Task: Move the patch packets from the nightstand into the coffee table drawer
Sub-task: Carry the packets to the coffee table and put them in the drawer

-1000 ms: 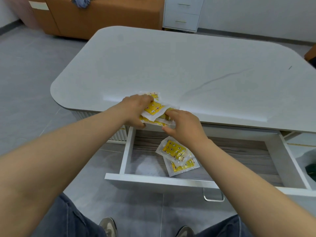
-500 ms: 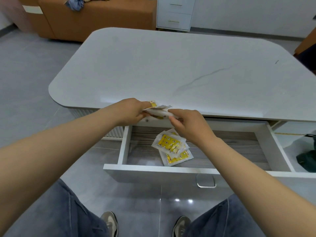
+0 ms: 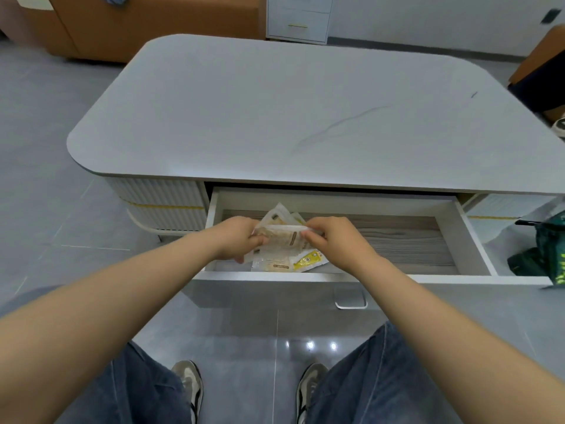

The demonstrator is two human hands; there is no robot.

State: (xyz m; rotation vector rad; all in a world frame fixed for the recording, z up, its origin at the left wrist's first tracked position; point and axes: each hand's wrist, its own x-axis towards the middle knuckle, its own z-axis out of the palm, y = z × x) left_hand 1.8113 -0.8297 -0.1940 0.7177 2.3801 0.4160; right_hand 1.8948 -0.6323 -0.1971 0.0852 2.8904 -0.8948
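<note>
The coffee table drawer stands pulled out under the pale tabletop. A small stack of white patch packets hangs over the drawer's left part, backs facing up. My left hand pinches its left end and my right hand pinches its right end. Beneath them, more packets lie on the wood-grain drawer floor, one showing a yellow print. My hands hide part of them.
A metal handle sticks out of the drawer front. A dark green bag lies on the floor at the right. A white chest of drawers and an orange sofa stand beyond the table. My legs and shoes are below.
Both hands have carried the packet stack from the table's front edge down into the open drawer, over the packets lying there. The camera has tilted down.
</note>
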